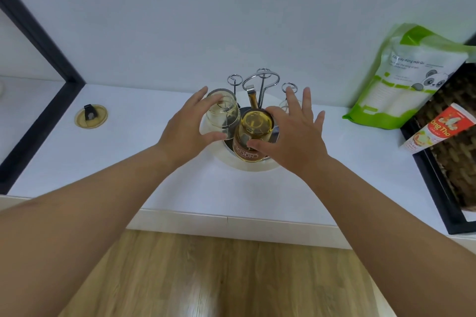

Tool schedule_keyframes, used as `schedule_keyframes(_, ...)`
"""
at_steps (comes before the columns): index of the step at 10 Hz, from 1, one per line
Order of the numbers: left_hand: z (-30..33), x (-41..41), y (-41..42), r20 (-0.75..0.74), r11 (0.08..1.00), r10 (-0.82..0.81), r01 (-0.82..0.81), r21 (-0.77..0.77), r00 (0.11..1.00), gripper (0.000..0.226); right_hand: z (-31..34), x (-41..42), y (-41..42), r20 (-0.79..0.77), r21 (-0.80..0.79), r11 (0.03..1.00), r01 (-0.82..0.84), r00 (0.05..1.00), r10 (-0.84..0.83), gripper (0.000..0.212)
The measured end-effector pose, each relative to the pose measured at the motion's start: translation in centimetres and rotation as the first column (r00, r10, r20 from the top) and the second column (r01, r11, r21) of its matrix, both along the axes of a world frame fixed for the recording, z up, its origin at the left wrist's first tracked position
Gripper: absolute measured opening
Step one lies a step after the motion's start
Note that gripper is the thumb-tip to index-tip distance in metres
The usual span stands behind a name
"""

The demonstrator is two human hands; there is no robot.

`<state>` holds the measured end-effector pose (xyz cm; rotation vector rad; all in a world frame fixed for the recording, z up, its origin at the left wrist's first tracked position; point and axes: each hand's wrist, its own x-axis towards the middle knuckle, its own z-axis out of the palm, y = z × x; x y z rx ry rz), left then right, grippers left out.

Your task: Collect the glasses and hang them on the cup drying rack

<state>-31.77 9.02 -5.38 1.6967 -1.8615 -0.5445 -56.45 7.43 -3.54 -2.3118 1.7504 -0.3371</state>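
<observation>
The chrome cup drying rack (260, 79) stands on a round white base (247, 166) at the back of the white counter (128, 162). A clear glass (223, 113) sits upside down on a left peg, and my left hand (184, 131) wraps it with the thumb below and the fingers over the top. An amber glass (253, 127) with printed lettering is upside down at the rack's front. My right hand (293, 136) pinches it between thumb and index finger, the other fingers spread. Another clear glass (284, 105) peeks out behind my right hand, mostly hidden.
A round amber lid (90, 116) lies on the counter to the left. A green pouch (401, 80) leans on the wall at right, beside a red and white tube (443, 126) and a wicker basket (461, 162). A black frame (38, 41) borders the left side.
</observation>
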Motion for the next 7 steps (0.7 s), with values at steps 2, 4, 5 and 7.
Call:
schedule_keyframes(2, -0.1, -0.6, -1.5, -0.112, 0.998, 0.052, -0.057, -0.038, 0.992, 0.073, -0.1, 0.2, -0.5, 0.012, -0.019, 1.000, -0.011, 1.000, 0.012, 0.077)
schedule_keyframes(4, 0.1, -0.3, -1.7, -0.121, 0.997, 0.058, -0.063, -0.036, 0.991, 0.073, -0.5, 0.4, -0.4, -0.013, -0.029, 1.000, 0.002, 1.000, -0.002, 0.081)
schedule_keyframes(5, -0.1, -0.2, -1.8, -0.134, 0.998, 0.054, -0.058, -0.027, 0.990, 0.077, -0.6, 0.4, -0.4, -0.018, -0.020, 1.000, 0.001, 1.000, -0.001, 0.084)
schedule_keyframes(7, 1.6, -0.3, -0.8, -0.101, 0.997, 0.043, -0.049, -0.052, 0.994, 0.082, 0.1, 0.4, 0.2, -0.036, -0.030, 1.000, -0.004, 0.999, 0.002, 0.098)
